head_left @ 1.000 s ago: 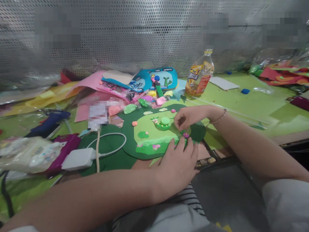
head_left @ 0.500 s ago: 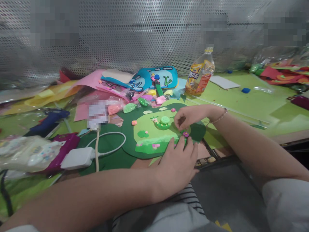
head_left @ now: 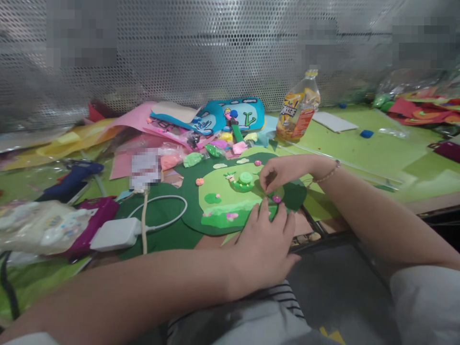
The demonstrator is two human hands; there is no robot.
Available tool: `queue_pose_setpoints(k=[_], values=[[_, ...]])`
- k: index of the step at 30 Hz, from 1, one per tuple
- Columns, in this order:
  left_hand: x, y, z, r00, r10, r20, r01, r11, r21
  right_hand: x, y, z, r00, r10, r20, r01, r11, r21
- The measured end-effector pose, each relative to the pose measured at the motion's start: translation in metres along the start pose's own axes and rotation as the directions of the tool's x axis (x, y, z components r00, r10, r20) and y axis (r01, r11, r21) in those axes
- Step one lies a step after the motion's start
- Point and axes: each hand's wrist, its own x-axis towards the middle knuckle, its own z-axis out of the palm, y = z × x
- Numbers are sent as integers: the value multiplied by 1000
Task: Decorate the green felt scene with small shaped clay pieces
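On the table lies a dark green paper piece (head_left: pixel 190 201) with a lighter green panel (head_left: pixel 230 194), decorated in soft clay. A green clay snail (head_left: pixel 245 181) sits in the panel's middle, and a strip of green clay grass (head_left: pixel 219 218) runs along its lower edge. My left hand (head_left: pixel 266 239) rests with fingers spread over the lower right edge of the paper. Just above it my right hand (head_left: pixel 273 175) is pinched, fingertips down at the panel; anything between them is too small to make out. A purple clay flower (head_left: pixel 276 198) shows beside the fingertips of both hands.
Behind the paper lie bags of coloured clay (head_left: pixel 194 159) and a blue decorated picture (head_left: pixel 247 115). A snack-labelled bottle (head_left: pixel 298 108) stands at the back right. On the left are a white charger (head_left: pixel 117 235) with its cable and a magenta pouch (head_left: pixel 97 220).
Both hands stay almost in place. My left thumb has spread slightly outward, and my right fingertips remain pinched at the panel.
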Motion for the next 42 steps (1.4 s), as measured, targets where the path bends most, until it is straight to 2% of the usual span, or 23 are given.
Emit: queue_pose_setpoints(k=[13, 22, 42], values=[[4, -2, -6, 997, -68, -27, 65, 994, -91, 0, -2, -1, 1000, -11, 4, 11, 1000, 8], [6, -3, -8, 998, -63, -16, 60, 992, -115, 1, 0, 1, 999, -4, -43, 5, 1000, 25], [9, -6, -7, 996, -81, -25, 75, 981, -177, 1, -1, 1, 999, 2, -39, -3, 1000, -12]])
